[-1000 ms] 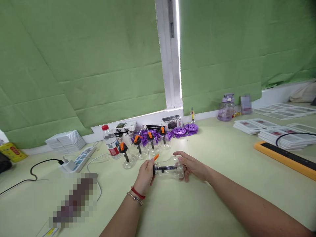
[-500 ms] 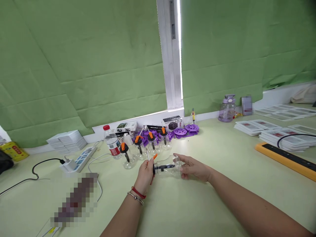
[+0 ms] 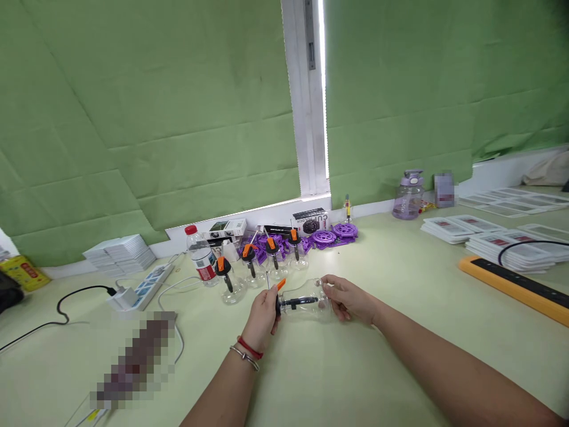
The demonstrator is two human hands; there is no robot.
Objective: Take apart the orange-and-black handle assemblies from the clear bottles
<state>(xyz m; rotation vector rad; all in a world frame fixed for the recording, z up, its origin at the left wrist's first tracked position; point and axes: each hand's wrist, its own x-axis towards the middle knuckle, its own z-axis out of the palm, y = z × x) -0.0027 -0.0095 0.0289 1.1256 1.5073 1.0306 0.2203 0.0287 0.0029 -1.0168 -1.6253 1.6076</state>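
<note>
A clear dispenser bottle [image 3: 306, 292] lies sideways between my hands, tilted low above the table. Its black cap, with an orange lever and a thin metal spout, points left, and a dark tube runs inside. My left hand [image 3: 263, 311] is closed around the cap end. At the wide base, my right hand [image 3: 349, 298] holds the bottle with curled fingers, some seen through the clear wall. Several similar bottles [image 3: 232, 290] with black and orange caps stand upright just behind, to the left.
Behind stand a red-capped drink bottle [image 3: 202, 261], purple plastic parts [image 3: 324, 238] and small boxes [image 3: 311, 222]. A power strip [image 3: 153, 286] with cables lies left. To the right are an orange-and-black bar [image 3: 511, 287], stacked cards [image 3: 515, 252] and a purple water bottle [image 3: 408, 198].
My right hand has shifted its fingers around the bottle's base and moved slightly. The bottle appears turned a little, with its orange lever slightly to the right. My left hand stays on the cap.
</note>
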